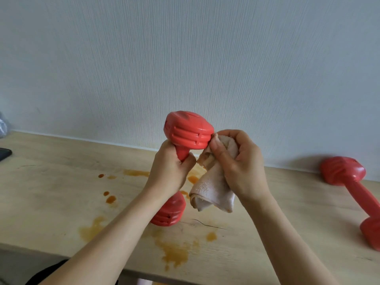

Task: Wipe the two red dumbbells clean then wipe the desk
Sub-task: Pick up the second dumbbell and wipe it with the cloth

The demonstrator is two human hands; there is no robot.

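In the head view, one red dumbbell point(188, 132) is held upright by the left hand point(169, 169), which is clenched around its handle so that the upper head stands above the fist and the lower head hangs below the wrist, over the desk point(51, 177). Just to the right of that hand, the right hand point(236, 161) is closed around a bunched pale cloth point(211, 182), whose top is pressed by the fingertips point(213, 145) against the side of the upper head, while its loose end hangs below the palm. The second red dumbbell point(353, 190) lies on the desk well to the right of the right hand, untouched, one head near the wall point(185, 58). Orange spills point(174, 251) are spread on the desk below and to the left of both hands. A dark flat object point(5, 154), only partly in frame, lies far to the left of the left hand. The wiping of the first dumbbell is judged to be in hand, with the second dumbbell and the desk left to do. Several slips could follow: the dangling cloth end could be dragged through the spills below it and the stain carried back onto the dumbbell; the handle could slide in the fist if the liquid has reached it, and the lower head would then strike the desk; the grooves on the head could be missed by a bunched cloth. Counted: two dumbbells, one cloth, two hands, and several separate spill patches whose exact number cannot be told.
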